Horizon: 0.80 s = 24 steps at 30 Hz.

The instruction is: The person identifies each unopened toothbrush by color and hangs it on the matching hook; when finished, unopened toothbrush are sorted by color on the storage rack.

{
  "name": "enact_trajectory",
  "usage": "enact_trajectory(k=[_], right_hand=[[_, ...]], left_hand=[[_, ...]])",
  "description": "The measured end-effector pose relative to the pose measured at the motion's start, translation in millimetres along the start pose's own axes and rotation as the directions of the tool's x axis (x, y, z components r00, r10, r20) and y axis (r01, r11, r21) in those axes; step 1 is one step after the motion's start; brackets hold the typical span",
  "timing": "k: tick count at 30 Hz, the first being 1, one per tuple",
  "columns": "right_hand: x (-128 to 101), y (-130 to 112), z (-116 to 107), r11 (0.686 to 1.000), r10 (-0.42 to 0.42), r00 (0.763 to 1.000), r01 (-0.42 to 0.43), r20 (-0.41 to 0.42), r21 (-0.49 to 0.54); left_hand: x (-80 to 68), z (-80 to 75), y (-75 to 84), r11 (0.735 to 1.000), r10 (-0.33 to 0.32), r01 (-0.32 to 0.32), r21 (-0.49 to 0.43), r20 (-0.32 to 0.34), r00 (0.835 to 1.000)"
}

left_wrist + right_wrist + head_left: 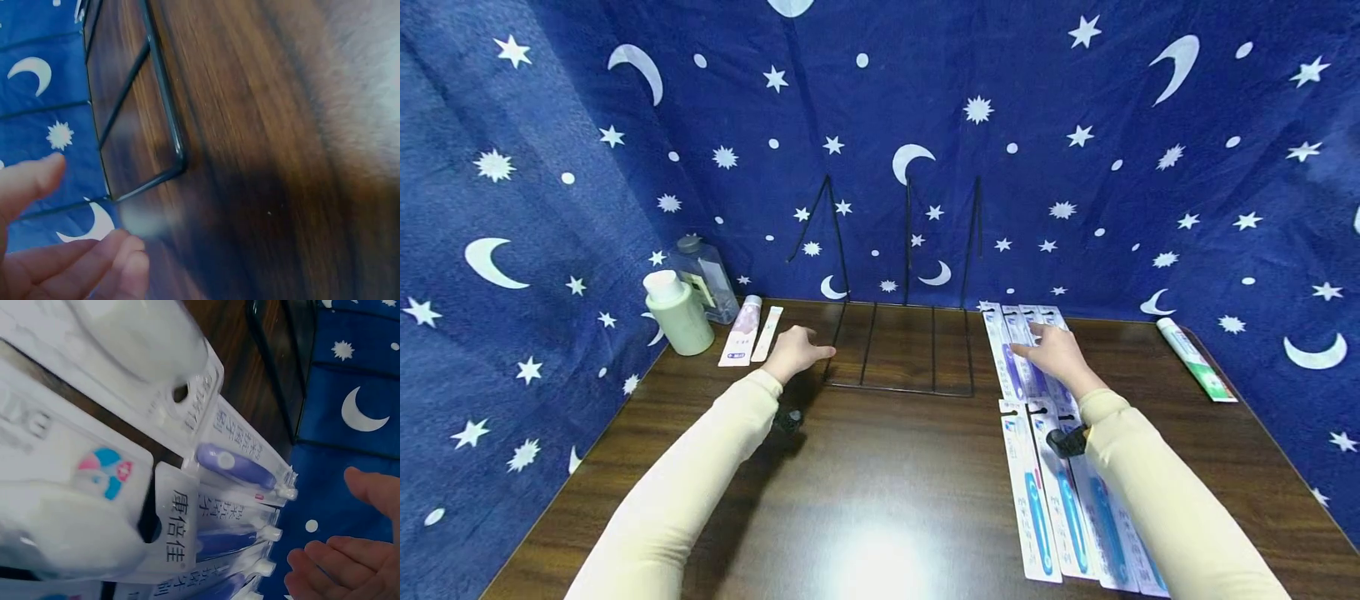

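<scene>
Far right: right hand (1051, 354) spread above toothbrush packs (1007, 358); left hand (797, 352) spread beside wire rack (898, 389). Pinch pack edges.

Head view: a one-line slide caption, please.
Left hand beside a black wire rack, right hand above packaged toothbrushes on a brown table.

My head camera looks forward and down from above, widest over the table (880, 467); my left wrist camera (789, 420), turned sideways, looks closely across the wire rack (168, 103); my right wrist camera (1064, 442), also sideways, sits close over the packaged toothbrushes (240, 467); all three share the rack and starry cloth (1037, 92).
</scene>
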State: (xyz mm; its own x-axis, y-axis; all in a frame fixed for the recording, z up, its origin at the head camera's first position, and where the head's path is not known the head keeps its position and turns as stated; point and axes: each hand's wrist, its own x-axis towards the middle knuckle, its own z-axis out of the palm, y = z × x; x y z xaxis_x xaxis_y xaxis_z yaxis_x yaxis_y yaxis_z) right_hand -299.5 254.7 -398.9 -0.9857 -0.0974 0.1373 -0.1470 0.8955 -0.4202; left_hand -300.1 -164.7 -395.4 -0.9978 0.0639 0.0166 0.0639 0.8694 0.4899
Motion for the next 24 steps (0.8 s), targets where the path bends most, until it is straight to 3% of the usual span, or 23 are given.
enact_trajectory(k=[2, 5, 9, 12, 13, 16, 18, 20, 24], right_hand=[[5, 3, 1, 1.000, -0.006, 1.000, 0.006, -0.016, -0.009], [10, 4, 2, 1.000, -0.002, 0.999, 0.002, -0.042, -0.001], [20, 4, 5, 0.999, 0.001, 0.999, 0.000, -0.048, 0.035], [38, 13, 17, 0.997, 0.027, 0.999, -0.025, -0.021, 0.075], [49, 26, 27, 0.995, 0.002, 0.999, 0.003, -0.049, 0.098], [75, 50, 47, 0.992, 0.057, 0.998, -0.055, -0.011, 0.116], [96, 74, 67, 0.991, 0.072, 0.997, -0.070, -0.009, 0.110], [113, 93, 87, 0.993, 0.096, 0.995, -0.093, -0.030, 0.078], [141, 129, 122, 0.997, 0.046, 0.989, -0.037, -0.140, 0.062]], left_hand=[[3.5, 3.9, -2.4, 0.999, -0.041, 0.042, -0.030, 0.016, 0.999], [7.7, 11.7, -6.4, 0.979, -0.107, 0.119, -0.167, 0.078, 0.991], [13.2, 23.5, -12.1, 0.897, -0.182, 0.223, -0.381, 0.142, 0.973], [16.4, 28.7, -14.3, 0.847, -0.218, 0.261, -0.463, 0.144, 0.965], [17.1, 29.9, -14.2, 0.839, -0.224, 0.266, -0.475, 0.144, 0.964], [18.7, 32.7, -12.2, 0.838, -0.245, 0.279, -0.468, 0.132, 0.960], [18.7, 34.0, -10.4, 0.855, -0.249, 0.274, -0.440, 0.113, 0.962], [18.3, 35.3, -9.0, 0.864, -0.252, 0.265, -0.428, 0.089, 0.964], [17.2, 40.2, -8.8, 0.873, -0.247, 0.242, -0.424, 0.045, 0.968]])
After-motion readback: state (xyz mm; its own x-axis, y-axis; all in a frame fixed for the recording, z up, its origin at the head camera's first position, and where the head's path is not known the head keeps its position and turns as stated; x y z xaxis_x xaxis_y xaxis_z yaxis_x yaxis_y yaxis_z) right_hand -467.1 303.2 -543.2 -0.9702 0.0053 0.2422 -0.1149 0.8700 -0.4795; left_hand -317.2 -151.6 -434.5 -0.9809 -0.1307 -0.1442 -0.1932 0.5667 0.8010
